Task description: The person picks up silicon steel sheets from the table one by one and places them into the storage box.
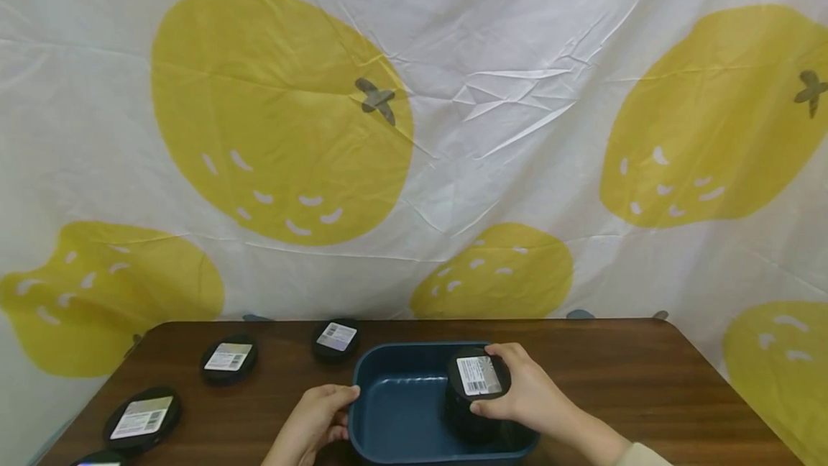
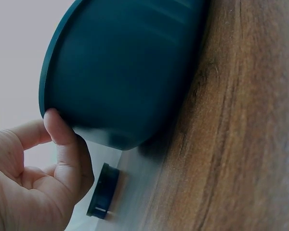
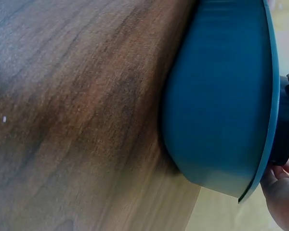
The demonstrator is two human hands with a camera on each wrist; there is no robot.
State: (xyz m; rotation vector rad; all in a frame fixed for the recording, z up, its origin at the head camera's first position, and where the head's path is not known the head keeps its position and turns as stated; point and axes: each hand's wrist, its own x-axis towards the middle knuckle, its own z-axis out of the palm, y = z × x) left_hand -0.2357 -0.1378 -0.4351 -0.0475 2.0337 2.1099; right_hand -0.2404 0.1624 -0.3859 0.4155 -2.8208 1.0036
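Observation:
A dark blue rectangular tub [image 1: 396, 416] with rounded corners sits at the front of the table. My left hand [image 1: 312, 421] pinches its left rim between thumb and fingers, and the left wrist view shows the same grip at the rim of the tub [image 2: 111, 72]. On the other side, my right hand [image 1: 533, 390] grips a round black container [image 1: 479, 376] by its top edge, thumb and fingers on opposite sides. It stands upright within the tub's right half, with a white barcode label on top. In the right wrist view the black container [image 3: 285, 125] rises above the rim.
Several low round black containers with white labels lie left of the tub: one near the back edge [image 1: 335, 337], one farther left [image 1: 228, 360], one at the left front [image 1: 142, 419]. Another [image 1: 100, 459] is cut off by the frame. Behind the wooden table [image 1: 621, 372] hangs a lemon-print cloth [image 1: 504, 164].

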